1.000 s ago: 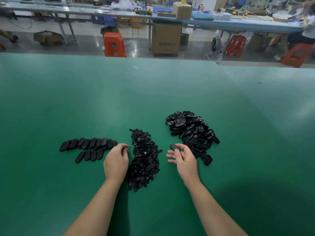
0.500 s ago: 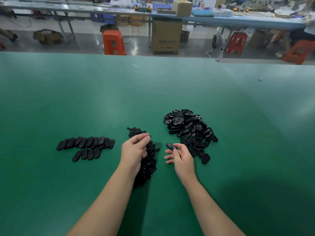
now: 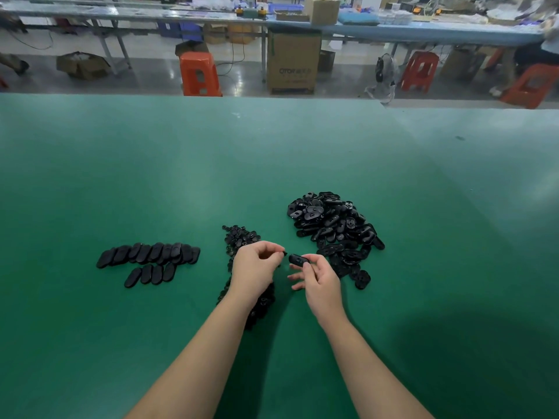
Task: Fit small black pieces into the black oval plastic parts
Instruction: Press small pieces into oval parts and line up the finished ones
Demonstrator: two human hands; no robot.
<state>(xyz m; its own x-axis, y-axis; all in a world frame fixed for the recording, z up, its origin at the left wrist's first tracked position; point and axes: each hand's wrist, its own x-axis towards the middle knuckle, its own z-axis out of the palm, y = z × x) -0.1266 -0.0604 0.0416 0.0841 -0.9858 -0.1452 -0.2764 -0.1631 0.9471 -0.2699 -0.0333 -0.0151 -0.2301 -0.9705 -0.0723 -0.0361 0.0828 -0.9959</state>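
Insertion step under way: left hand [image 3: 255, 269] pinches a small black piece [image 3: 284, 253] just beside the oval part [image 3: 298, 259] gripped in right hand [image 3: 320, 282]. Next move likely calls for lining the piece up with the part's recess, then pressing. Green surface [image 3: 302, 164] carries loose pieces [image 3: 240, 237], unfilled ovals [image 3: 332, 225], laid-out ovals [image 3: 148, 255] at left. Beyond: workshop benches, orange stools [image 3: 198, 74], cardboard box [image 3: 293, 62].
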